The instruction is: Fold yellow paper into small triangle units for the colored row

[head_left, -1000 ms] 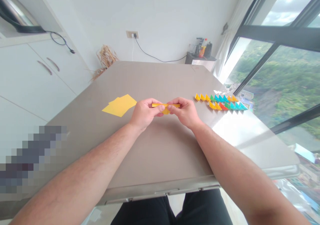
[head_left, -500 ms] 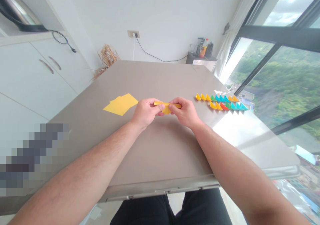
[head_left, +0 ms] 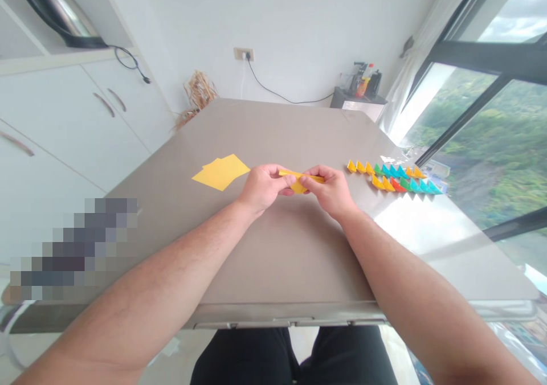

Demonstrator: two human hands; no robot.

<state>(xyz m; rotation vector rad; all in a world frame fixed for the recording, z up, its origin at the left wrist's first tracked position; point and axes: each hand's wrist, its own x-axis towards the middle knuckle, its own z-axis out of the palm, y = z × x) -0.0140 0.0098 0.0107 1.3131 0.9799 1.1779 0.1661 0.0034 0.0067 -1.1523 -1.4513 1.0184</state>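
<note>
Folded yellow paper (head_left: 298,187), apparently tapering below its top band, pinched between left hand (head_left: 261,187) and right hand (head_left: 334,191).

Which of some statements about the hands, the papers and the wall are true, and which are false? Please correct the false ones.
1. The left hand and the right hand hold the same folded yellow paper. True.
2. The flat yellow sheets lie right of both hands. False: the flat yellow sheets lie left of them.
3. The folded paper boats stand in two rows. True.
4. Every boat is yellow. False: there are also green, blue and red boats.
5. A black cord runs from the wall outlet. True.
</note>
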